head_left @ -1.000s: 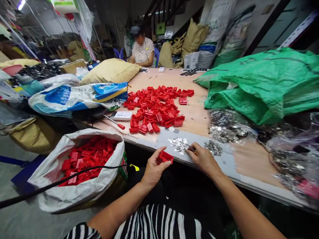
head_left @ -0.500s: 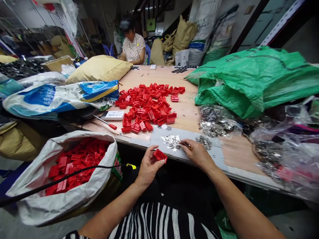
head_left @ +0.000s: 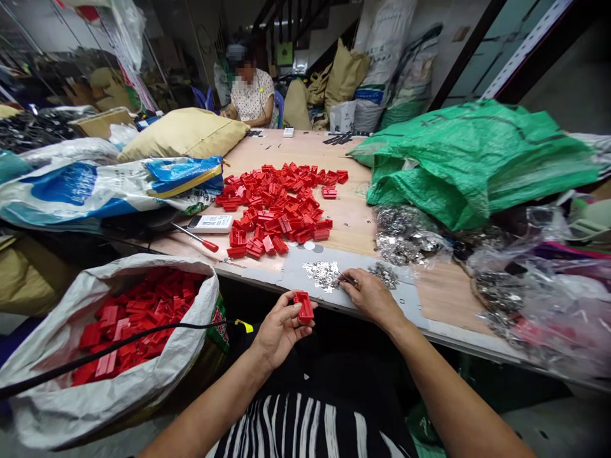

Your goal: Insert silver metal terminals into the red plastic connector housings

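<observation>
My left hand (head_left: 281, 327) gripped a red plastic housing (head_left: 305, 312) at 12 o'clock, newly turned, hollow exposed | my right hand (head_left: 375, 296), 1 o'clock, pinched a slim tool (head_left: 344, 277) beside small metal pieces (head_left: 322, 275).

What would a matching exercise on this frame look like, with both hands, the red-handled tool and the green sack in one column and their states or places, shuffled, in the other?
Column 1
1. Left hand
2. Right hand
3. Red-handled tool
4. Green sack

Column 2
A. Lies beside the black-and-white flat item
B. Pinches a thin tool at the loose metal pieces
C. Spreads out behind the bagged metal pieces
D. Holds a single red piece off the table

Right pairs: 1-D, 2-B, 3-A, 4-C
</observation>
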Demonstrator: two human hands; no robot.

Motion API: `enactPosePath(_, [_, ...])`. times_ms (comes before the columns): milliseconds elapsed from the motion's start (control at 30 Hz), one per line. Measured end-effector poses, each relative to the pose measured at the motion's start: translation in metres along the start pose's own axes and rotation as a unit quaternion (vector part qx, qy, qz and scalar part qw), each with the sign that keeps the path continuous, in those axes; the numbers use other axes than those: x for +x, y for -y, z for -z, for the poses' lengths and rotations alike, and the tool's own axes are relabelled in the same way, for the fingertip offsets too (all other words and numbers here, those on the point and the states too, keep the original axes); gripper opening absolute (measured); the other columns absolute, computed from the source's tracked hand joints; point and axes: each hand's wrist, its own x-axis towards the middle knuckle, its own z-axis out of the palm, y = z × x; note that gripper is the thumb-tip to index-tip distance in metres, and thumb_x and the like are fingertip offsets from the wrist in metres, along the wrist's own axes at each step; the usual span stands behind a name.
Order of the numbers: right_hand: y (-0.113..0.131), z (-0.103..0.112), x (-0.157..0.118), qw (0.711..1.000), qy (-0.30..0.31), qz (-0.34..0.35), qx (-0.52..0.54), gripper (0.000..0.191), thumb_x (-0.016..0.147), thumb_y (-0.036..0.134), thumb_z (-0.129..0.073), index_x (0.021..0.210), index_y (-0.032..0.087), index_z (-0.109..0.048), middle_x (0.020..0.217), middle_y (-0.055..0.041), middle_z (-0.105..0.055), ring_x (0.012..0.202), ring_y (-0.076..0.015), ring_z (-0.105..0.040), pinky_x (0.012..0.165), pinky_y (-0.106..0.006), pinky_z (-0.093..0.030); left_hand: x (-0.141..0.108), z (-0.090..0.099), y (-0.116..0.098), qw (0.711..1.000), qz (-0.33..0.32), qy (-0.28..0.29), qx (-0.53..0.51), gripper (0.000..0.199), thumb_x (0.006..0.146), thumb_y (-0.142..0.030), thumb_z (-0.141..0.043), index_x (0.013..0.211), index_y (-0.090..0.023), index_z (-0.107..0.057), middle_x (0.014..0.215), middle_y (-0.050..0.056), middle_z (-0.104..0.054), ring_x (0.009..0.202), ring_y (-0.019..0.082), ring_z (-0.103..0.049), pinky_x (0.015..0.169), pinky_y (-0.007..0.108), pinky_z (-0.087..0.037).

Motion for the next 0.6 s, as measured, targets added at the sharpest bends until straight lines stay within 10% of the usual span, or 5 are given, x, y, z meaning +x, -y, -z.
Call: enactPosePath(600, [-0.064,0.040,-0.029,0.989,-0.085,-0.120,-0.028,0.011,0.083,0.026,-0.053,0.085,0.022,-0.063,0.089,-0.0042,-0.069,0.083,-0.0221,-0.063,0.074,-0.032,-0.045,0.001,0.000,0.013,0.995,-0.023,0.027,0.093,0.049,0.078,-0.021,-0.069,0.122,-0.018,-0.048,0.110,0.010,-0.064,0.069,0.009,-0.064,0.057,0.018,-0.046])
